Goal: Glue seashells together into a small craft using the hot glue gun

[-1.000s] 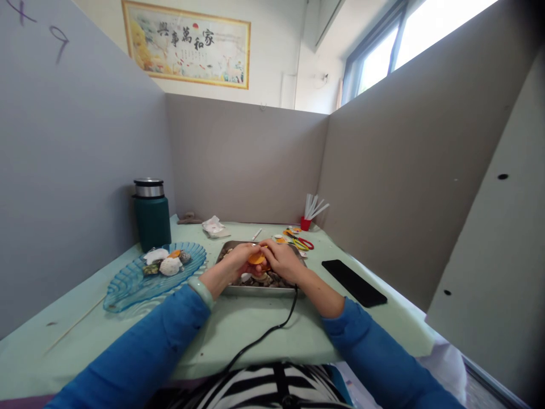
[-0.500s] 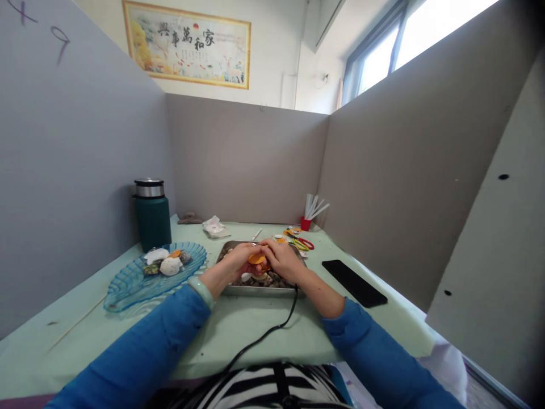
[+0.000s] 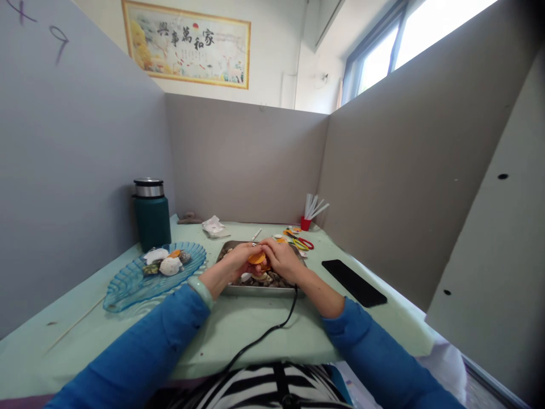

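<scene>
Orange scallop shell [image 3: 256, 259] sits between the two hands, over the metal tray [image 3: 259, 292] of stones [image 3: 281, 282]. Left hand [image 3: 242, 259] grips it from the left, fingers curled; right hand [image 3: 279, 258] closed over it from the right, thumbs side near the left's. Exact fingertip contact hidden. Blue scalloped plate [image 3: 123, 288] with shells [image 3: 171, 266] off left; scissors [image 3: 301, 245] just beyond right hand, flat black slab [image 3: 354, 282] farther right.
</scene>
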{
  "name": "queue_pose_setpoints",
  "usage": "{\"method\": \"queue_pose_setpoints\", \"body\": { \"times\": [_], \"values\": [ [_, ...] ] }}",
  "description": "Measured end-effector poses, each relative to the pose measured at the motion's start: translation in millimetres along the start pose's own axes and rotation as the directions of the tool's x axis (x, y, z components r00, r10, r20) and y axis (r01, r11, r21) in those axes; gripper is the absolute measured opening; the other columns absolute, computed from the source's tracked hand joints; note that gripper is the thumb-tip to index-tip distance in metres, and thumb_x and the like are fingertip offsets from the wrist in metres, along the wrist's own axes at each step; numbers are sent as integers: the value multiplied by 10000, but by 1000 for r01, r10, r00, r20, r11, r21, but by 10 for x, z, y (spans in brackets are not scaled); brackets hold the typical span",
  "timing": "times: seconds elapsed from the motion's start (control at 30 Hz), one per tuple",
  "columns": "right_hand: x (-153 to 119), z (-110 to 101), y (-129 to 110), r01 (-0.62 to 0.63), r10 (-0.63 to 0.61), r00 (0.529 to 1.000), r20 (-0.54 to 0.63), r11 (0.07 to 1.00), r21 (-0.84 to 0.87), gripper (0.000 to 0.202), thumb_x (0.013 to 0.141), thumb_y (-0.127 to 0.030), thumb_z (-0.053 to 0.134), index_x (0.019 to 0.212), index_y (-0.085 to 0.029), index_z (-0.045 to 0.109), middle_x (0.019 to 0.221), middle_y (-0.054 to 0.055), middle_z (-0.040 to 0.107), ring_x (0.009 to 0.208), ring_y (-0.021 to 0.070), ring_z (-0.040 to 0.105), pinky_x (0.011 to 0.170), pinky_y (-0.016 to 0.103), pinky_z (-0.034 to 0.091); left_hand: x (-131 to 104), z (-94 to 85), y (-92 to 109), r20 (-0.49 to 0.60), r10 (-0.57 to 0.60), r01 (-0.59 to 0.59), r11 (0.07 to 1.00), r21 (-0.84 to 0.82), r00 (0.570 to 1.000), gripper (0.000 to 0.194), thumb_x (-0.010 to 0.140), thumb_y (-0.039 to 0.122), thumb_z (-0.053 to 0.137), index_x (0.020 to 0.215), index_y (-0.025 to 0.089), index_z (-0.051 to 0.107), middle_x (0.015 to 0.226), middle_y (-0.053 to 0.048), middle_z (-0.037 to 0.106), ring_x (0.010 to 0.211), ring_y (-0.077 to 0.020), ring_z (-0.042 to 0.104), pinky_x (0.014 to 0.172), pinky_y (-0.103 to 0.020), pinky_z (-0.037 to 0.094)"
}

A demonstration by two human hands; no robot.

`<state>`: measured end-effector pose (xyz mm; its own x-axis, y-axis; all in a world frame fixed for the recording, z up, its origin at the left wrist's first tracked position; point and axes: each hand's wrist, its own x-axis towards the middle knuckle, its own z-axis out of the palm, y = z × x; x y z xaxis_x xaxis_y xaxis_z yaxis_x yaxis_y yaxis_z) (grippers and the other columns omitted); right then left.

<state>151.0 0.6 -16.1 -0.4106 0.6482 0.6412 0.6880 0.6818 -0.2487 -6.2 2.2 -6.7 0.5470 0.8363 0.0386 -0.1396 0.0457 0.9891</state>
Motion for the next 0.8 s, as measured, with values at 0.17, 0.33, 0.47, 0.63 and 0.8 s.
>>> {"method": "queue_pose_setpoints", "body": {
  "times": [0.17, 0.33, 0.47, 0.63, 0.8],
  "values": [
    [2, 4, 4, 1, -1, 1000, 5, 1000, 10, 274, 933, -302, 325, 1003, -188, 564, 754, 32, 632, 700, 140, 570, 677, 225, 381, 14, -5, -9, -8, -7, 7, 1000, 4, 1000, 201, 768, 298, 563, 712, 107, 539, 615, -56, 577, 416, -102, 500, 484, -284, 461],
    [2, -9, -2, 4, -4, 1000, 4, 1000, 14, 269, 931, -298, 327, 985, -188, 566, 749, 30, 630, 703, 140, 567, 680, 226, 380, 14, -4, -17, -17, -12, 12, 1000, 3, 1000, 190, 783, 285, 538, 717, 106, 544, 614, -59, 579, 413, -104, 497, 486, -292, 466],
    [4, -13, -6, -2, 2, 1000, 2, 999, 33, 255, 928, -286, 338, 990, -188, 565, 782, 33, 637, 719, 139, 571, 681, 225, 383, -2, 15, 0, -24, -9, 9, 1000, 6, 1000, 196, 782, 281, 540, 702, 102, 548, 604, -60, 575, 433, -106, 505, 495, -285, 465],
    [7, -3, 3, -15, 15, 1000, 9, 999, 29, 241, 918, -283, 365, 1000, -191, 572, 801, 37, 642, 738, 145, 576, 694, 232, 386, 3, 19, 0, -10, -3, 3, 1000, 8, 1000, 208, 755, 295, 580, 683, 103, 546, 589, -48, 566, 432, -99, 503, 509, -286, 466],
    [8, 9, 12, -20, 20, 1000, 6, 999, 26, 241, 917, -291, 369, 1001, -195, 574, 797, 35, 642, 727, 142, 577, 689, 230, 386, 20, -2, -20, -5, -7, 7, 1000, 7, 1000, 200, 754, 291, 581, 691, 103, 550, 600, -51, 574, 434, -97, 508, 516, -288, 469]
  ]
}}
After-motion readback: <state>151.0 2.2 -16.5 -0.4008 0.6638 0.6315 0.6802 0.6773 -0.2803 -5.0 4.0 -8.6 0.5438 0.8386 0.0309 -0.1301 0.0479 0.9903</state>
